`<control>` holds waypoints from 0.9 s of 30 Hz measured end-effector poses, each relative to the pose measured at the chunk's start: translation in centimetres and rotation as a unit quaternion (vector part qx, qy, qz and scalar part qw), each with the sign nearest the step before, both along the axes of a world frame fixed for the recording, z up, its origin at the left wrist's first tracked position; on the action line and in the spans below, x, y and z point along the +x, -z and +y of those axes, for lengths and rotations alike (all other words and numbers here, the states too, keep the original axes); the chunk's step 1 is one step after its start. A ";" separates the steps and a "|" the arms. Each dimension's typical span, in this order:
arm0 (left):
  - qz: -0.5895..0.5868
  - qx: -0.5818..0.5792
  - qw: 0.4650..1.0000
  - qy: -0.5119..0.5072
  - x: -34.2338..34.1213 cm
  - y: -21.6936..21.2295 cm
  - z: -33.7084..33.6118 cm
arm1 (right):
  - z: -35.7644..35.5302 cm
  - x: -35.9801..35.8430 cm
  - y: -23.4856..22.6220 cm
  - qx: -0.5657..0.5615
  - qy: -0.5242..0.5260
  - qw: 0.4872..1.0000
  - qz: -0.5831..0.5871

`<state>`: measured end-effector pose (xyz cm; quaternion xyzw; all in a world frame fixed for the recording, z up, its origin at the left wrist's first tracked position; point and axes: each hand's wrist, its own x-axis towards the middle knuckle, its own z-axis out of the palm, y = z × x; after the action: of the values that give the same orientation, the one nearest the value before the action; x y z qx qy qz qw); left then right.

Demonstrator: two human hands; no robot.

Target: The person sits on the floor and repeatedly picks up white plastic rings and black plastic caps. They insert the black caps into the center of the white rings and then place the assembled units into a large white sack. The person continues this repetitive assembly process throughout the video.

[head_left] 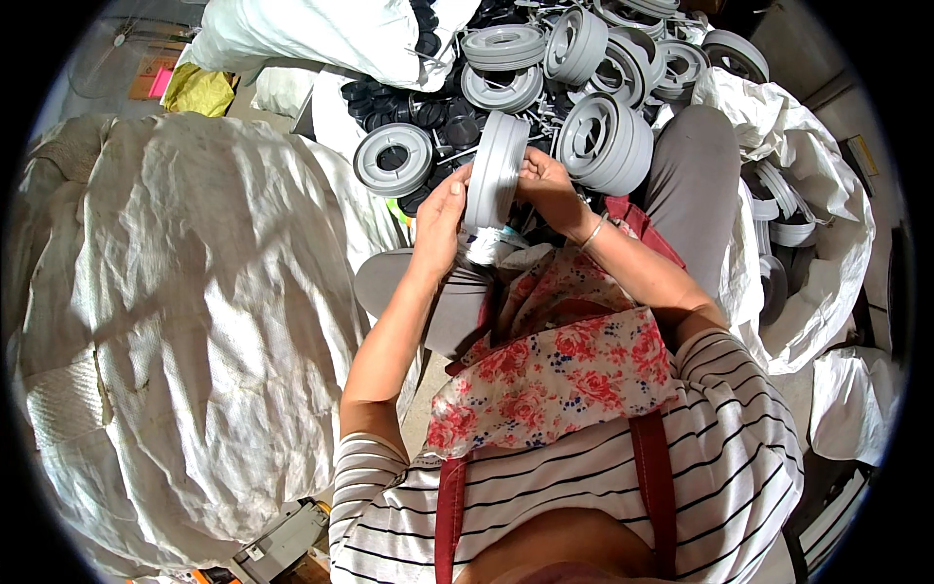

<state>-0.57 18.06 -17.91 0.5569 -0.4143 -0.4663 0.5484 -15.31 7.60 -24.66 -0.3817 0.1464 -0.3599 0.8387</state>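
Observation:
In front of my lap, a grey ribbed plastic ring part (495, 173) is held on edge between both hands. My left hand (443, 216) grips its left side, thumb on the near face. My right hand (553, 198) has its fingers closed at the right side, its fingertips partly hidden by the ring. Just beyond lie more grey rings of the same kind; a flat one (393, 160) rests left of the held part, and a ribbed stack (605, 144) stands close to my right hand. Below the held ring, a bundle of white strands (490, 245) shows near my lap.
Black round caps (457, 125) lie heaped under the far rings. A large white woven sack (195, 321) fills the left side, and another white sack (321, 39) leans over the heap. On the right, an open white sack (827, 253) holds grey parts.

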 end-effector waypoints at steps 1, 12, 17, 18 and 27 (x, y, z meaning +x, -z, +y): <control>0.004 0.006 1.000 -0.001 -0.1 -0.1 -0.3 | 0.1 0.0 -0.2 0.002 0.008 1.000 -0.015; -0.103 0.052 0.993 0.034 -0.3 -0.4 -2.4 | -0.3 0.0 0.6 0.008 0.058 0.998 0.000; -0.177 0.016 0.977 0.114 0.4 -0.6 -0.5 | -1.0 -1.0 -0.1 0.130 -0.124 0.981 -0.073; -0.188 0.008 0.971 0.145 0.6 -0.9 -0.2 | -1.0 -1.2 0.0 0.147 -0.127 0.979 -0.068; -0.323 0.071 0.915 0.233 1.3 -1.5 1.8 | -1.7 -1.0 0.3 0.142 -0.196 0.967 -0.077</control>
<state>0.74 19.87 -16.38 0.6024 -0.6528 -0.4034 0.2197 -16.30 5.92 -24.92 -0.2509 0.0533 -0.1928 0.9471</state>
